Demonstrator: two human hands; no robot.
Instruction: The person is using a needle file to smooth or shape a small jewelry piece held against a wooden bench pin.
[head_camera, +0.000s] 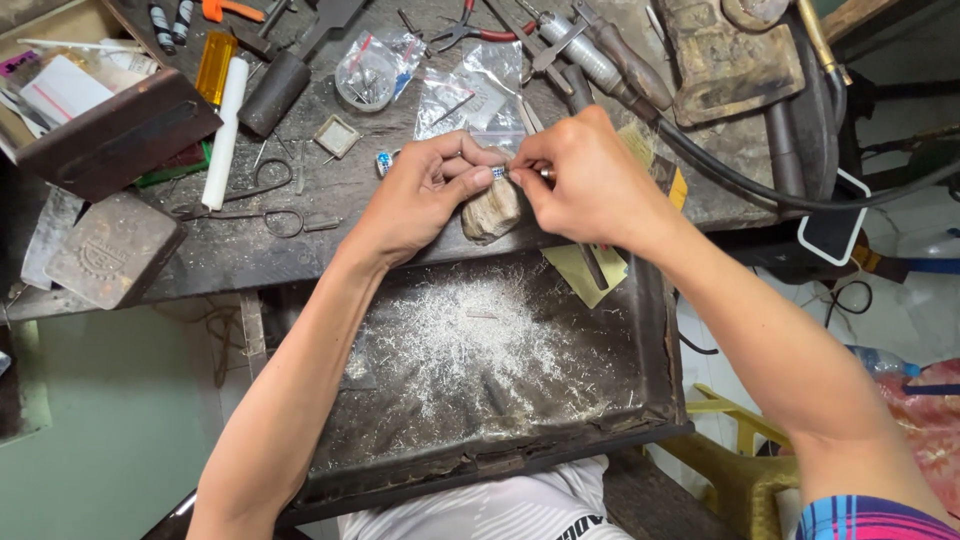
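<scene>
My left hand (420, 195) pinches a small silver piece with blue stones (498, 173) against the top of a worn wooden bench peg (492, 212) at the bench's front edge. My right hand (590, 180) meets it from the right, its fingertips closed on a thin metal tool (545, 174) whose tip touches the piece. Most of the piece is hidden between the fingers. Below both hands a dark pull-out tray (655, 350) holds a spread of silver filings (470, 340).
The dark workbench (330, 215) carries clear plastic bags (470, 95), red-handled pliers (470, 30), scissors (265, 215), a white tube (225, 130), a rotary handpiece (590, 55) with black hose, a metal block (110, 250) and a brown box (115, 130). A yellow stool (735, 470) stands at lower right.
</scene>
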